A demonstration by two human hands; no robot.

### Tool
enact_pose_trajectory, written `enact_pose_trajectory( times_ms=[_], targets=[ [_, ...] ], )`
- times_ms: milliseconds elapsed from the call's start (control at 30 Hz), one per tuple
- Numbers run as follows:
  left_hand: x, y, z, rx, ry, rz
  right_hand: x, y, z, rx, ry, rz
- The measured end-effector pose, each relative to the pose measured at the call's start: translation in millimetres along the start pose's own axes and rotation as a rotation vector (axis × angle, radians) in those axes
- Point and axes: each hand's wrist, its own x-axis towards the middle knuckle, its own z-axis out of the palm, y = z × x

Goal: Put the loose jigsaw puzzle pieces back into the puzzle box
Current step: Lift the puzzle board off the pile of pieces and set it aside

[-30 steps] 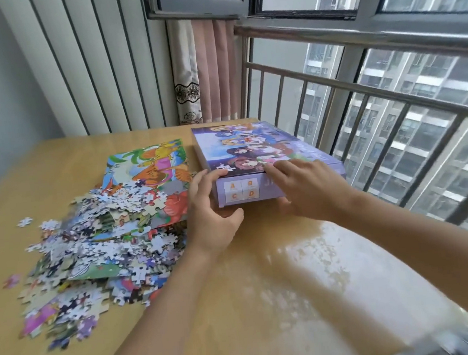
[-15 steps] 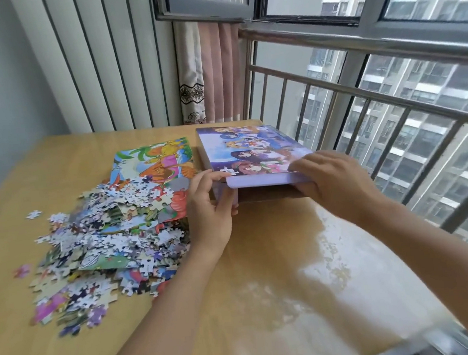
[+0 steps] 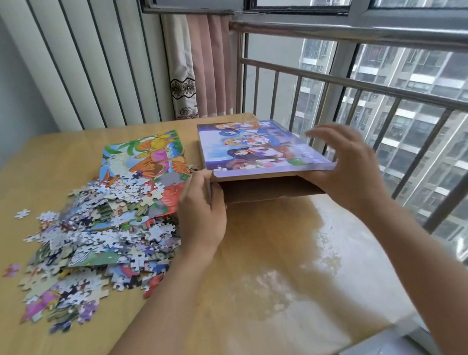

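Looking down through the head camera, I see the puzzle box (image 3: 264, 186) at the far right of the wooden table (image 3: 262, 259), next to the window railing (image 3: 360, 87). Its purple picture lid (image 3: 253, 147) is raised at the near edge, so the brown cardboard tray shows beneath it. My left hand (image 3: 202, 211) sits at the near left corner of the box, thumb and fingers pinching that corner of the lid. My right hand (image 3: 345, 173) is at the near right corner, its thumb under the lid edge and the fingers spread and blurred above the lid; I cannot tell whether they actually clasp it. The loose puzzle pieces (image 3: 91, 240) lie in a wide heap on the table left of the box, touching the left hand's outer side, with a few strays further left. They partly cover a colourful picture sheet (image 3: 146, 154) that lies flat just beside the box. One small piece (image 3: 218, 169) rests on the lid near the left corner. A pink curtain (image 3: 206, 63) hangs behind the table.
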Motion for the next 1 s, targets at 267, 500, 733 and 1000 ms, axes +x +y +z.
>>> enact_pose_trajectory(
  times_ms=[267,500,733,1000],
  targets=[
    [-2.3,-2.5,-0.6,-0.123,-0.061,-0.046,-46.8,44.6,36.6,0.683,0.010,0.859],
    [3.9,-5.7,-12.5,0.153,-0.032,-0.062,-57.9,57.0,38.2,0.678,-0.178,0.830],
    [-1.3,3.1,-18.3,0.213,-0.191,-0.204,-50.3,31.3,2.1,0.523,0.018,0.673],
    [-6.5,16.3,-71.6,0.378,-0.496,-0.100,18.0,-116.8,-29.7,0.750,-0.003,0.228]
  ],
)
